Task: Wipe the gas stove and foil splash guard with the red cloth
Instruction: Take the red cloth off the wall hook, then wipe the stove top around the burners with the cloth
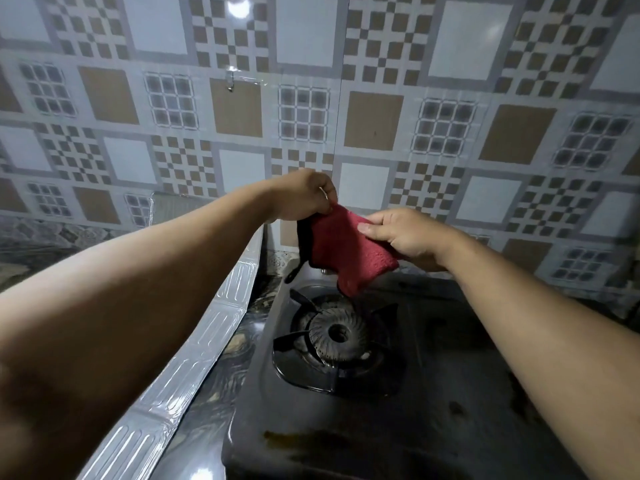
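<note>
The red cloth [349, 252], dark-edged on its left side, hangs stretched in the air above the back of the black gas stove [433, 393]. My left hand [304, 197] pinches its upper left corner. My right hand [405, 237] grips its right side, thumb on top. Below the cloth sits the round burner [336, 336] with its black pan support. The silver embossed foil splash guard [207, 344] stands along the stove's left side, partly hidden behind my left forearm.
A patterned tile wall [374, 119] rises right behind the stove, with a small clear hook [231, 83] stuck on it. Brownish grease stains [287, 436] mark the stove's front. A dark marbled counter [242, 341] shows between foil and stove.
</note>
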